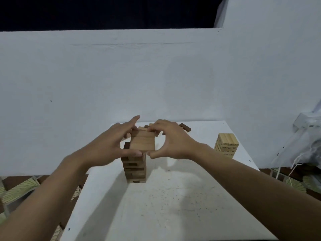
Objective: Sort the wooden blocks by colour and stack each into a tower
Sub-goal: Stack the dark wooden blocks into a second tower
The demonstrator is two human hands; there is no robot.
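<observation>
A tall tower of mid-brown wooden blocks (135, 168) stands in the middle of the white table (173, 206). Its top layer of light-brown blocks (142, 142) lies between my two hands. My left hand (111, 145) holds the layer's left side, thumb on the near corner, index finger stretched out. My right hand (171, 140) pinches the right side, fingers on the far edge and thumb on the near corner. A shorter tower of pale blocks (226, 145) with printed numbers stands at the right. Loose blocks lie behind my hands, among them a dark one (185, 127).
A white wall rises right behind the table. A clear plastic bag (305, 136) with strings hangs at the right edge. Patterned floor (19, 190) shows on both sides of the table. A dark block (126, 145) juts from the tower's upper left.
</observation>
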